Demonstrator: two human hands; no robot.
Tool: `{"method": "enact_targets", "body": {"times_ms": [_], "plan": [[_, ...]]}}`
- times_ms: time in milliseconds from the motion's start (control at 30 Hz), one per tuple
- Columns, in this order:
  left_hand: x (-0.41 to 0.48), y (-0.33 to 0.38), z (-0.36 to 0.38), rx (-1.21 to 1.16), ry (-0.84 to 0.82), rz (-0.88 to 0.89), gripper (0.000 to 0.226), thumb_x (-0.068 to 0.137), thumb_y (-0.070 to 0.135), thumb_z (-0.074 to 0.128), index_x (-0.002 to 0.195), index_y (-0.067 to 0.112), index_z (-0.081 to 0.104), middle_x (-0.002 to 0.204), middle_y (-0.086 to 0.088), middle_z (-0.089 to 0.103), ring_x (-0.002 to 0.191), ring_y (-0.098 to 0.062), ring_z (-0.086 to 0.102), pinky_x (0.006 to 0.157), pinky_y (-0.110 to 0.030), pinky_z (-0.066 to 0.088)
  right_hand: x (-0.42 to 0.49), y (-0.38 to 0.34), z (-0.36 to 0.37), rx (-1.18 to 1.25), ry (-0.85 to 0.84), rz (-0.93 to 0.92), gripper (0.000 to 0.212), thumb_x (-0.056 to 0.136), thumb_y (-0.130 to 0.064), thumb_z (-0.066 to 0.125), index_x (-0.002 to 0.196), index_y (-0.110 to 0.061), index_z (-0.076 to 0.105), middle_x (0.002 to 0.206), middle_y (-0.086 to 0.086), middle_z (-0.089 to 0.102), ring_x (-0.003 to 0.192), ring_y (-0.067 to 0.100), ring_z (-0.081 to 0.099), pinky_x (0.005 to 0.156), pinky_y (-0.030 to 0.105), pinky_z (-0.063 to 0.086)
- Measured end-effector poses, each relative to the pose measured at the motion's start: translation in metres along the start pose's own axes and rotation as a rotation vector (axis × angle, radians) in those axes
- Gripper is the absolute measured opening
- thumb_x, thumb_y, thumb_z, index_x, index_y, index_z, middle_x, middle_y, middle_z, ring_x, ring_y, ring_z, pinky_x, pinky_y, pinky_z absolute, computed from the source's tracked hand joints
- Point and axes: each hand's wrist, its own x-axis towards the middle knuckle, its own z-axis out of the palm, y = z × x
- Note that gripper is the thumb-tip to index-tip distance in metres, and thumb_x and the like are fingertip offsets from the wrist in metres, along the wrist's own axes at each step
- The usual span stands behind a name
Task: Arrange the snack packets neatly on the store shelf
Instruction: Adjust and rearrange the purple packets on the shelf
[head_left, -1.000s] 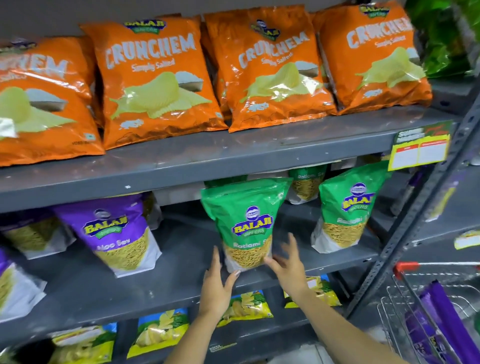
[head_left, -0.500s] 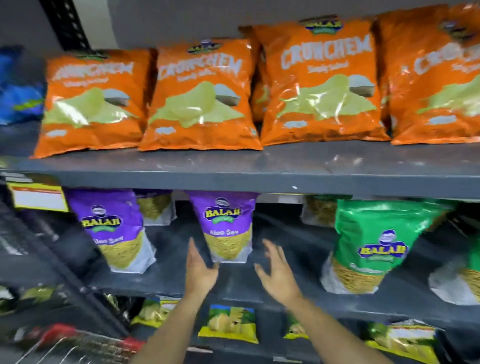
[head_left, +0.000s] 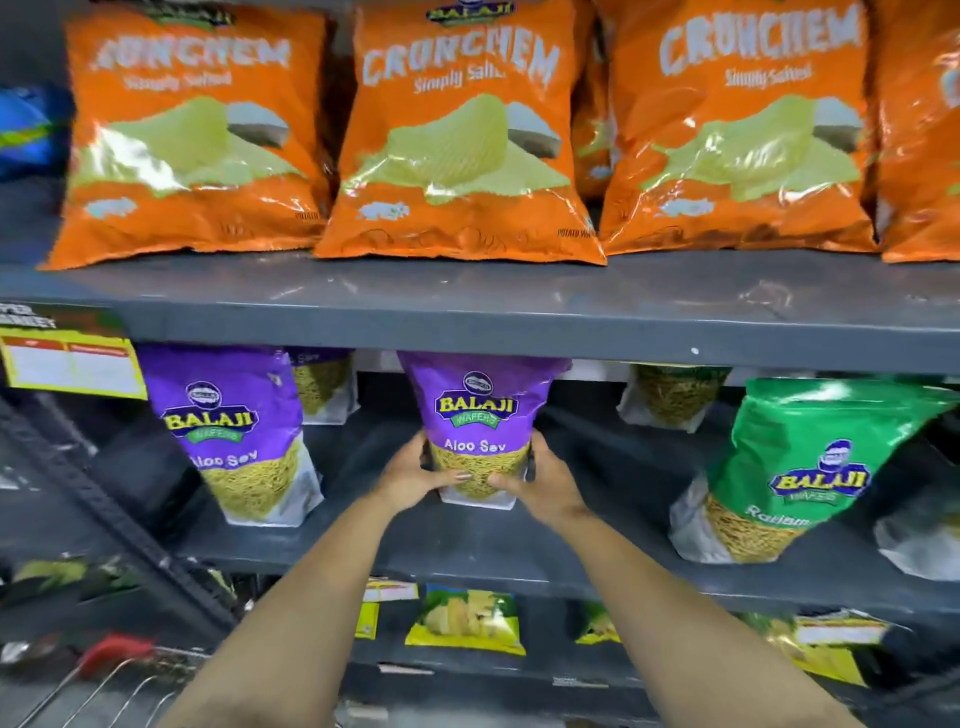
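A purple Aloo Sev packet (head_left: 480, 410) stands upright in the middle of the grey middle shelf (head_left: 467, 540). My left hand (head_left: 410, 470) grips its lower left side and my right hand (head_left: 540, 480) grips its lower right side, thumbs across the front. A second purple Aloo Sev packet (head_left: 244, 431) stands to the left, leaning a little. A green Ratlami packet (head_left: 784, 478) leans at the right. More packets (head_left: 324, 384) stand behind, partly hidden.
Orange Crunchem chip bags (head_left: 457, 140) line the top shelf (head_left: 519, 317). A yellow price tag (head_left: 72, 364) hangs at the left. Yellow-green packets (head_left: 467, 618) lie on the lower shelf. A cart with a red handle (head_left: 114, 654) is at bottom left, beside a dark upright post (head_left: 104, 499).
My view swung left from the green packets to the purple ones. Both hands, open half a second ago, have closed on the sides of the middle purple Aloo Sev packet.
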Motion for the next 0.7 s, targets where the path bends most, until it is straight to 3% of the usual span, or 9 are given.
{"method": "enact_targets", "body": {"times_ms": [100, 233, 333, 433, 567, 700], "plan": [[-0.007, -0.004, 0.001, 0.023, 0.000, -0.013, 0.061, 0.069, -0.001, 0.083, 0.110, 0.032, 0.052, 0.107, 0.006, 0.069, 0.097, -0.012, 0.065, 0.087, -0.027, 0.054, -0.010, -0.001, 0.000, -0.032, 0.017, -0.001, 0.069, 0.066, -0.028, 0.084, 0.125, -0.034, 0.048, 0.105, -0.022, 0.068, 0.092, -0.009, 0.061, 0.071, 0.001, 0.042], [-0.022, -0.007, 0.003, 0.008, 0.005, -0.022, 0.058, 0.068, 0.001, 0.084, 0.107, 0.033, 0.055, 0.105, 0.010, 0.070, 0.093, -0.005, 0.068, 0.076, -0.017, 0.057, -0.022, 0.000, 0.000, -0.087, 0.030, 0.027, 0.068, 0.064, -0.033, 0.083, 0.121, -0.041, 0.047, 0.096, -0.022, 0.068, 0.085, -0.005, 0.061, 0.072, 0.015, 0.046], [-0.033, -0.007, 0.005, 0.006, 0.001, -0.036, 0.058, 0.068, 0.001, 0.084, 0.107, 0.032, 0.055, 0.108, 0.006, 0.070, 0.095, -0.007, 0.068, 0.076, -0.018, 0.057, -0.031, 0.000, 0.000, -0.109, 0.013, 0.038, 0.069, 0.064, -0.039, 0.082, 0.122, -0.044, 0.045, 0.102, -0.020, 0.068, 0.092, -0.003, 0.062, 0.078, 0.024, 0.051], [-0.041, -0.008, 0.005, 0.036, -0.018, -0.040, 0.056, 0.068, 0.005, 0.085, 0.106, 0.034, 0.055, 0.106, 0.013, 0.069, 0.094, -0.001, 0.067, 0.072, -0.015, 0.056, -0.041, -0.001, 0.000, -0.134, 0.013, 0.025, 0.072, 0.064, -0.041, 0.082, 0.125, -0.040, 0.044, 0.107, -0.015, 0.068, 0.098, 0.005, 0.063, 0.083, 0.029, 0.053], [-0.050, -0.008, 0.005, 0.077, -0.031, -0.047, 0.057, 0.066, 0.013, 0.088, 0.106, 0.037, 0.054, 0.107, 0.015, 0.069, 0.102, -0.009, 0.067, 0.084, -0.023, 0.055, -0.051, -0.002, 0.000, -0.160, 0.018, 0.008, 0.075, 0.065, -0.043, 0.082, 0.128, -0.039, 0.042, 0.106, -0.014, 0.068, 0.098, 0.007, 0.064, 0.081, 0.026, 0.053], [-0.060, -0.011, 0.005, 0.107, -0.015, -0.053, 0.059, 0.063, 0.022, 0.090, 0.105, 0.041, 0.054, 0.107, 0.016, 0.069, 0.109, -0.016, 0.067, 0.093, -0.034, 0.055, -0.058, -0.002, 0.002, -0.166, 0.010, 0.007, 0.075, 0.066, -0.043, 0.082, 0.129, -0.041, 0.041, 0.110, -0.011, 0.069, 0.102, 0.012, 0.064, 0.086, 0.032, 0.055]]}}
